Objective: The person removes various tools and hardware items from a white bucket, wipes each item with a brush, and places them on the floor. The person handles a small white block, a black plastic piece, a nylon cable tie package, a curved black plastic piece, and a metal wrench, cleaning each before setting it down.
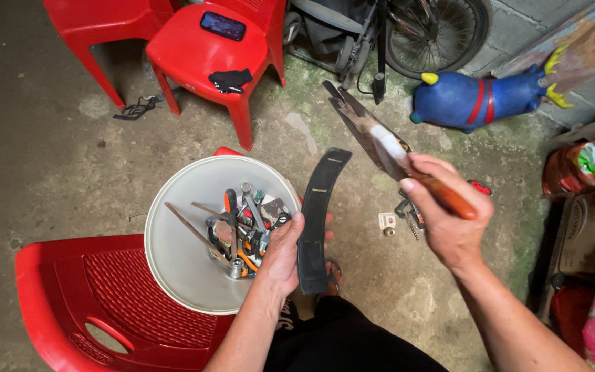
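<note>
Head view: the person's own two arms reach in from below, over a concrete floor.
Left hand: closed round the lower end of a curved black strip, thumb across its face; the strip stands nearly upright between the two hands.
Right hand: clenched on the orange-brown handle of a long blade, which points up and away to the left, its tip well above the strip's top end.
Blade and strip: apart; the blade crosses just beside the strip's upper end without touching it, as far as I can see.
Bowl: a white round one resting on a red chair, just left of the left hand; inside lie a wrench, pliers, a screwdriver and other small tools in a heap.
Floor bits: a few small parts lie near the right hand, too small to tell.
Behind: a second red chair with a phone and a black glove on it, a bicycle wheel, a blue toy animal.
Progress: my guess is that work on the strip is barely begun, since it looks whole and uncut and the blade has not met it.
</note>
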